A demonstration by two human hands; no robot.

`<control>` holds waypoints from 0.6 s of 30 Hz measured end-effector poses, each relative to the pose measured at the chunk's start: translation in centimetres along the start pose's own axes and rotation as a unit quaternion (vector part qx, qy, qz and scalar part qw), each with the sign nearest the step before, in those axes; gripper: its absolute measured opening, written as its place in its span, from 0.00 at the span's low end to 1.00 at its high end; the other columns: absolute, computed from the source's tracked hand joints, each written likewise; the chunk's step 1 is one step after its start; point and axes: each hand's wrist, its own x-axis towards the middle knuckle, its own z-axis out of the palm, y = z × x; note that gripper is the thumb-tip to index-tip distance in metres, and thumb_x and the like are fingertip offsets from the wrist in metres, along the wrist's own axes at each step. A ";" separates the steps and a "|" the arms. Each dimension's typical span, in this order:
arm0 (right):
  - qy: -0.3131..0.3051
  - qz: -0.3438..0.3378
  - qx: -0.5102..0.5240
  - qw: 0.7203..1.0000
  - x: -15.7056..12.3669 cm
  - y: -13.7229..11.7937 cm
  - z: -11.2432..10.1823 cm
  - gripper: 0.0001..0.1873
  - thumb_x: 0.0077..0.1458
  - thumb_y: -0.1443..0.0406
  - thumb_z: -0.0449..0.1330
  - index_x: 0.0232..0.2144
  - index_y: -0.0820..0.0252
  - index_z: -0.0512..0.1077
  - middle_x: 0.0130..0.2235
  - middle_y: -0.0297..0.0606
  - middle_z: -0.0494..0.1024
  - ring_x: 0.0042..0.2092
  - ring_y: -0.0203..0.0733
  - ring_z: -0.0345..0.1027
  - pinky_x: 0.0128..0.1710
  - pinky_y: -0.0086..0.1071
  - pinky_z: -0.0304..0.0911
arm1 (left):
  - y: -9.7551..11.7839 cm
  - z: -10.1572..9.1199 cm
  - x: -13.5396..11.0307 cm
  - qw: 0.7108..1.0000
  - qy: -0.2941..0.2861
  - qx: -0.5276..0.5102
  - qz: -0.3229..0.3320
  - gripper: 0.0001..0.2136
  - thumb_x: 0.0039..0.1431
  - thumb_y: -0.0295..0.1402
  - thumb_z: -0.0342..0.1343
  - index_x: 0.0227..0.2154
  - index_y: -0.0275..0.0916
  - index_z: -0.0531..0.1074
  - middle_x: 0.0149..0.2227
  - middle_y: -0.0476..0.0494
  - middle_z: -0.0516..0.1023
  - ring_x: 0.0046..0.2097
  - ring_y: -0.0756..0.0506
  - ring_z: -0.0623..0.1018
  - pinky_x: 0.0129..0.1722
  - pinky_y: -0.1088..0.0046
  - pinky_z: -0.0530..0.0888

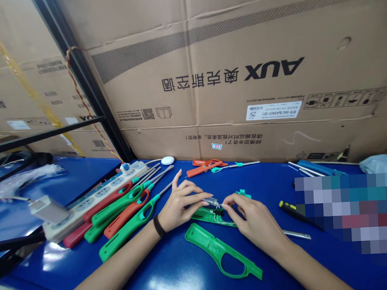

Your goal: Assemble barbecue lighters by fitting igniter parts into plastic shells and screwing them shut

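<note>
A small clear lighter fuel tank sits between the thumb and fingers of my left hand, which has its other fingers partly spread. My right hand pinches at the tank's right end; what its fingertips hold is too small to make out. Directly below the tank lies a green lighter half-shell with thin white wire in it, partly hidden by my hands. Nearer to me, another green half-shell with a finger loop lies hollow side up. A metal tube pokes out past my right wrist.
Several red, green and orange long-necked lighters lie at left against a white power strip. Orange lighter parts lie at the back. At right are a black and yellow screwdriver and a pixelated area. A cardboard box stands behind.
</note>
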 end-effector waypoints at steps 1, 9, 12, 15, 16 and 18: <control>-0.002 0.001 0.002 1.000 0.0 0.0 0.0 0.06 0.60 0.65 0.52 0.34 0.53 0.70 0.33 0.31 0.77 0.29 0.37 0.69 0.28 0.29 0.60 | 0.0 0.0 0.0 1.000 0.000 0.000 0.001 0.09 0.62 0.35 0.54 0.43 0.50 0.75 0.36 0.51 0.77 0.41 0.48 0.73 0.62 0.50 0.38; -0.009 0.010 0.006 1.000 -0.1 0.0 0.0 0.07 0.60 0.65 0.52 0.34 0.54 0.69 0.32 0.31 0.77 0.29 0.37 0.69 0.29 0.29 0.60 | 0.3 0.0 0.0 1.000 0.003 -0.009 0.003 0.09 0.62 0.34 0.54 0.43 0.48 0.75 0.35 0.51 0.77 0.41 0.49 0.73 0.63 0.50 0.38; -0.011 0.010 0.006 1.000 -0.1 -0.1 0.0 0.06 0.60 0.65 0.52 0.33 0.54 0.69 0.32 0.31 0.77 0.30 0.37 0.69 0.30 0.29 0.60 | 0.3 0.1 -0.1 1.000 0.002 -0.002 0.004 0.09 0.62 0.33 0.53 0.43 0.48 0.75 0.35 0.51 0.77 0.41 0.49 0.73 0.63 0.50 0.38; -0.012 0.009 0.004 1.000 0.0 -0.1 0.0 0.07 0.60 0.65 0.52 0.33 0.54 0.70 0.32 0.31 0.77 0.29 0.37 0.69 0.29 0.29 0.60 | 0.3 0.1 0.0 1.000 -0.001 0.010 0.005 0.09 0.62 0.33 0.53 0.43 0.48 0.75 0.35 0.51 0.77 0.40 0.49 0.73 0.63 0.50 0.39; -0.012 0.009 0.004 1.000 0.0 -0.1 0.0 0.07 0.60 0.65 0.52 0.33 0.54 0.70 0.32 0.31 0.77 0.29 0.37 0.69 0.29 0.29 0.60 | 0.3 0.1 0.0 1.000 -0.002 0.013 0.005 0.09 0.62 0.33 0.53 0.43 0.48 0.75 0.35 0.51 0.77 0.41 0.49 0.73 0.63 0.50 0.39; -0.012 0.007 0.003 1.000 0.0 0.1 -0.1 0.07 0.60 0.65 0.52 0.33 0.54 0.70 0.32 0.31 0.77 0.27 0.36 0.68 0.28 0.29 0.60 | 0.3 0.1 0.0 1.000 -0.005 0.015 0.006 0.09 0.62 0.33 0.53 0.43 0.48 0.75 0.35 0.51 0.77 0.41 0.49 0.73 0.63 0.50 0.40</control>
